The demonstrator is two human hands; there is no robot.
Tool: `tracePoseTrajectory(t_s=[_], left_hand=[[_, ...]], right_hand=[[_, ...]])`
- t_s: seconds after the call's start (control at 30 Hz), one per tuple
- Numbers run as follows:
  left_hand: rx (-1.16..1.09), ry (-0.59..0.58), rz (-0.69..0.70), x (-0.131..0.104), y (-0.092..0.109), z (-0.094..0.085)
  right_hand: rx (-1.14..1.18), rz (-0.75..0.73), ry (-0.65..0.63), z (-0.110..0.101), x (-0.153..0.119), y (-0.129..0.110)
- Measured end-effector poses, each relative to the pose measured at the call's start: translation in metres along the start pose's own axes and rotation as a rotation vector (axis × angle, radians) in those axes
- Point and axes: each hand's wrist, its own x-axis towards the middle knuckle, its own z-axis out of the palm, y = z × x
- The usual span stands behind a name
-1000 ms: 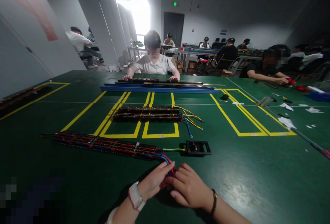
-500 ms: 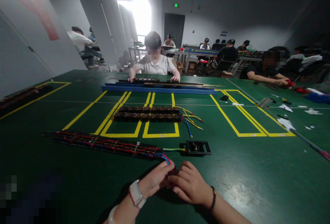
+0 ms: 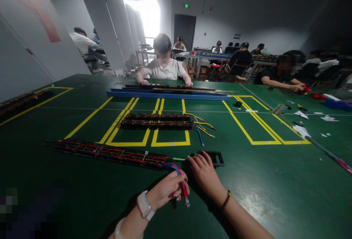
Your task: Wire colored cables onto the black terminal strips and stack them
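Note:
My left hand (image 3: 168, 189) is closed around red and blue cables (image 3: 184, 188), whose red end hangs past the fingers with a metal ring terminal (image 3: 187, 203) on it. These cables come from the right end of a long black strip (image 3: 110, 152) laced with red and blue wires. Above and to the right, my right hand (image 3: 203, 173) lies with its fingers stretched over the left part of a black rectangular frame (image 3: 219, 158). A green-yellow wire (image 3: 179, 159) runs from the strip toward that frame; its far end is hidden under the fingers.
Two wired black strips (image 3: 156, 121) with yellow and blue leads lie farther back, across yellow tape outlines. Long blue channels (image 3: 167, 95) lie before a seated person (image 3: 163, 63) opposite. White scraps (image 3: 301, 130) and a cable bundle (image 3: 332, 158) are at right.
My right hand has come away from the left hand and moved up onto the black frame. The red cable end with its terminal now shows below my left fingers.

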Motion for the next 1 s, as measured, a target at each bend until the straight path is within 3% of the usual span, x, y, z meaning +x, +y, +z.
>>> tracePoseTrajectory(t_s=[0.4,0.7,1.0], left_hand=[[-0.004,0.042,0.0,-0.004,0.002,0.008],[0.017,0.045,0.019,-0.003,0.002,0.007],[-0.044,0.099,0.098,-0.001,0.0,0.005]], right_hand=[[-0.024,-0.002,-0.017,-0.015,0.007,-0.011],[-0.114,-0.082,-0.015,-0.022,0.035,0.018],[-0.192,-0.026,-0.039,-0.011,0.07,0.031]])
